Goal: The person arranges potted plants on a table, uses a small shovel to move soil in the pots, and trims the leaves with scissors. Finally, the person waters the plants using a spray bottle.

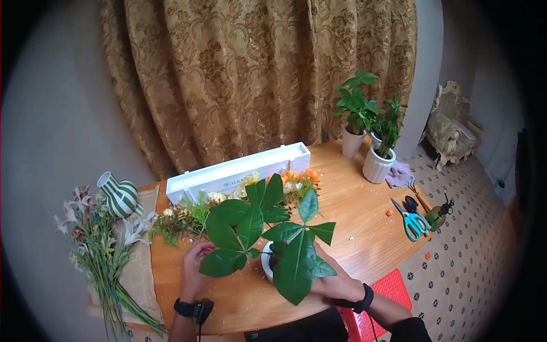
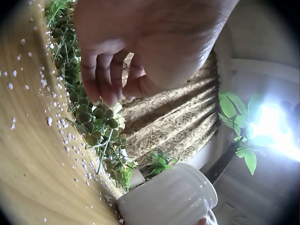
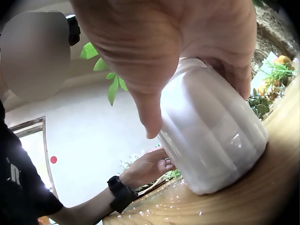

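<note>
Along the brown wooden table (image 1: 364, 205) come a green-and-white striped vase (image 1: 121, 198), the loosely curled left hand (image 1: 195, 263), a ribbed white plant pot (image 3: 213, 131) near the front edge, the right hand (image 1: 333, 282) clamped round that pot, and teal-handled scissors (image 1: 407, 216).

And there's the patterned gold curtain (image 1: 256, 74) across top centre, ornate armchair (image 1: 453, 131) out at upper right, teal-handled scissors (image 1: 409, 216) at middle right, green-and-white striped vase (image 1: 121, 198) middle left

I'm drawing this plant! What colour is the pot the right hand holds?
The pot is white; the right wrist view shows it best.
</note>
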A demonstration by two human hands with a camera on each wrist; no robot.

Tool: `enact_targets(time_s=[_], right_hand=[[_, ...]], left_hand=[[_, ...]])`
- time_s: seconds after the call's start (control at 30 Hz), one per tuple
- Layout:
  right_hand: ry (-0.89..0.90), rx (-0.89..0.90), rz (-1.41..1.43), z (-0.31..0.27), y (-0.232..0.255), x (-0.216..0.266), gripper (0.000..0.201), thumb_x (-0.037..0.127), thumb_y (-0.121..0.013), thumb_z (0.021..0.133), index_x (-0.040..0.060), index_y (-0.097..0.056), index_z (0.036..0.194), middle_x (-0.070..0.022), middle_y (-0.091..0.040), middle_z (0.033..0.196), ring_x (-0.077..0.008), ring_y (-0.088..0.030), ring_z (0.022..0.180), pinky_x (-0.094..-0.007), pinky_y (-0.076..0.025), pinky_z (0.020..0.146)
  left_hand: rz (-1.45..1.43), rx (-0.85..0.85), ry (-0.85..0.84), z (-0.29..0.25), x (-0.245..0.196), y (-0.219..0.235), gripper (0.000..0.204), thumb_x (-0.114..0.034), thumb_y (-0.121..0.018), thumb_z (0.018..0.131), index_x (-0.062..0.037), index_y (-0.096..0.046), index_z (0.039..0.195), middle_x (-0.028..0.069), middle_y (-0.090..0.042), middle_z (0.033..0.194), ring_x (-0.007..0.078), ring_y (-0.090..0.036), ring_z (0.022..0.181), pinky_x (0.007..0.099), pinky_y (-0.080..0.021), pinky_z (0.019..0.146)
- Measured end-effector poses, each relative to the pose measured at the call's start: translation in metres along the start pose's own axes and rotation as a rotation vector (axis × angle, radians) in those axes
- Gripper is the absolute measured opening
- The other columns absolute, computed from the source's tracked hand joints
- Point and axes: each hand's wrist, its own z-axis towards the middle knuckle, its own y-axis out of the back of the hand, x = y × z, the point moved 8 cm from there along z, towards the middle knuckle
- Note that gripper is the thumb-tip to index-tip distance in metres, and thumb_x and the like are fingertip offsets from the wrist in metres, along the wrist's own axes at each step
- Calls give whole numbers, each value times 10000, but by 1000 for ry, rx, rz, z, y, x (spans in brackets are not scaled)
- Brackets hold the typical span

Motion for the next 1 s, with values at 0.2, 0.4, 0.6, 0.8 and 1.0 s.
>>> enact_targets(time_s=[0.2, 0.4, 0.6, 0.8, 1.0], right_hand=[[78, 18, -15, 14, -1, 15, 1087, 354, -881, 756, -64, -217, 1509, -314, -475, 1392, -411, -504, 1312, -439, -420, 1099], [103, 176, 37, 37, -37, 30, 1053, 343, -870, 767, -38, -230, 1510, -300, -429, 1443, -417, -458, 1357, -450, -397, 1126], [142, 343, 280, 69, -73, 38, 991, 297, -875, 751, 29, -289, 1504, -258, -446, 1454, -414, -460, 1359, -457, -402, 1127], [213, 441, 266, 88, -97, 43, 1028, 312, -898, 748, 38, -290, 1531, -199, -499, 1424, -345, -514, 1319, -440, -434, 1093], [95, 444, 244, 105, -105, 40, 765, 362, -846, 787, 14, -518, 1384, -224, -575, 1363, -408, -580, 1223, -435, -468, 1041]], left_hand=[[10, 229, 41, -12, -12, -29, 568, -110, -817, 821, -17, -563, 1320, 110, -638, 1247, 198, -604, 1134, 346, -493, 967], [350, 266, -203, -35, -27, -38, 1208, -330, -1018, 534, -9, -376, 1505, 118, -529, 1429, 240, -501, 1319, 405, -414, 1104], [14, 326, -31, -37, -3, -18, 931, -273, -924, 710, -31, -442, 1469, 105, -530, 1425, 234, -534, 1254, 374, -421, 1093], [113, 275, -37, -51, 4, 6, 1157, -284, -1003, 568, 22, -370, 1487, 138, -559, 1373, 235, -570, 1235, 396, -447, 1073], [126, 20, -1, -48, -45, 18, 788, -343, -930, 676, -27, -562, 1298, 87, -698, 1113, 227, -685, 993, 365, -539, 877]])
